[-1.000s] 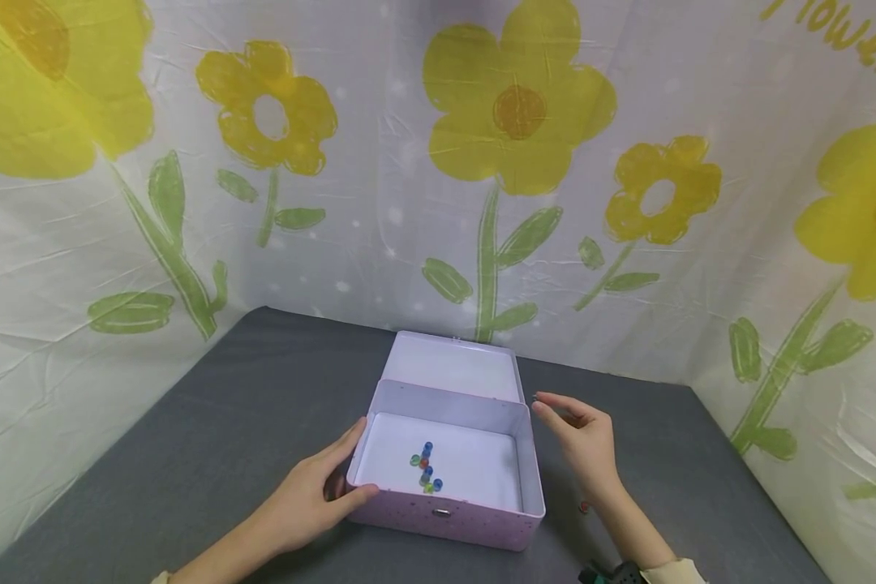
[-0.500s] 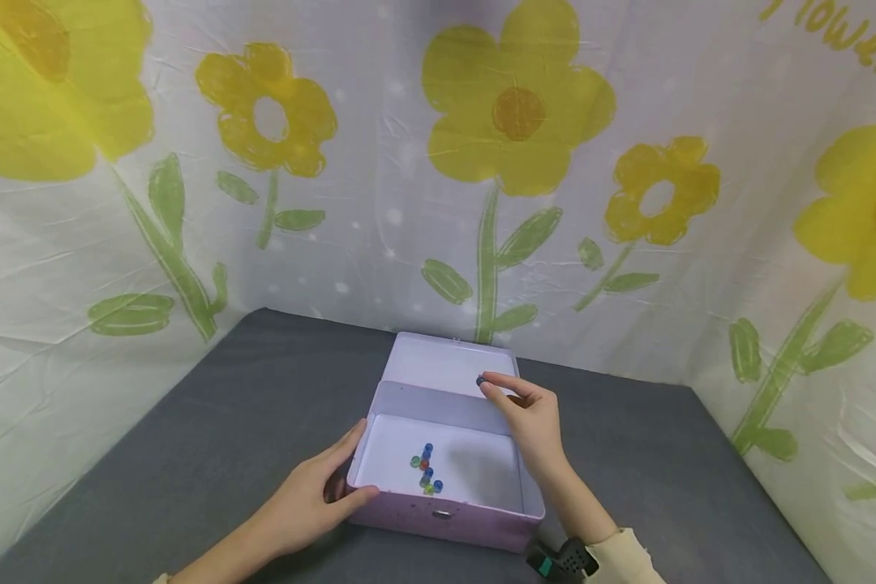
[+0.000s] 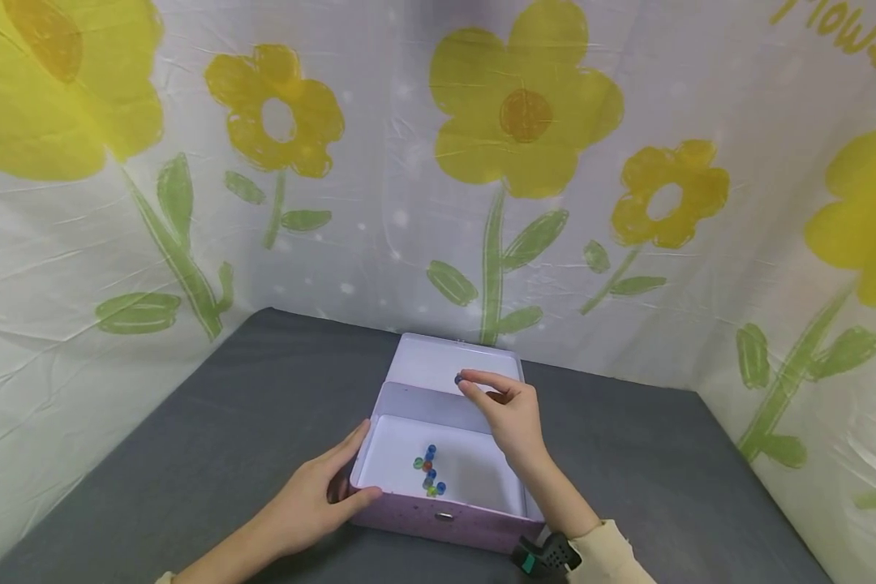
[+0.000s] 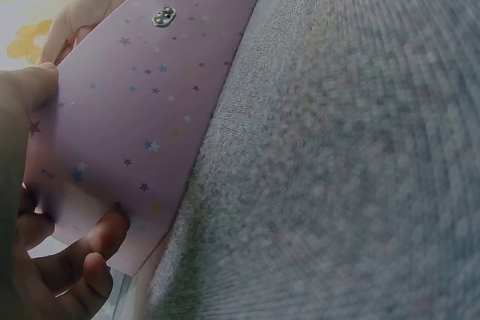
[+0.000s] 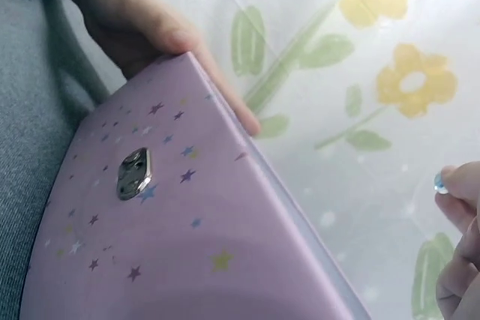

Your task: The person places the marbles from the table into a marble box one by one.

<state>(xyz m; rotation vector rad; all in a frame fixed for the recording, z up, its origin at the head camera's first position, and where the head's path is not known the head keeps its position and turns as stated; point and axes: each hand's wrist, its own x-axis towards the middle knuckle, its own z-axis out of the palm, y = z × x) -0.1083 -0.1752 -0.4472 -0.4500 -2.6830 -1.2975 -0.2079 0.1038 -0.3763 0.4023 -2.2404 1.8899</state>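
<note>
A pink tin box (image 3: 401, 523) with coloured stars stands with its hinged lid (image 3: 431, 357) laid back behind it. My left hand (image 3: 299, 503) grips the box's left front corner, its thumb over the front rim and fingers along the left side. Between thumb and fingertips my right hand (image 3: 513, 418) pinches a small blue marble (image 3: 458, 379), held up over the back of the box. The same marble (image 5: 440, 183) looks pale blue in the right wrist view. Several marbles (image 3: 441, 488) in blue, green and red lie clustered on the white floor inside.
The box rests on a dark grey table (image 3: 263, 438). A white cloth backdrop (image 3: 380, 243) with yellow flowers hangs behind and to both sides. A metal clasp (image 4: 163, 16) sits on the box front. A black wristband (image 3: 547, 555) is on the right wrist.
My right hand has moved left with the pinched marble, from beside the box's right edge to over its back part. My left hand keeps its place on the box corner.
</note>
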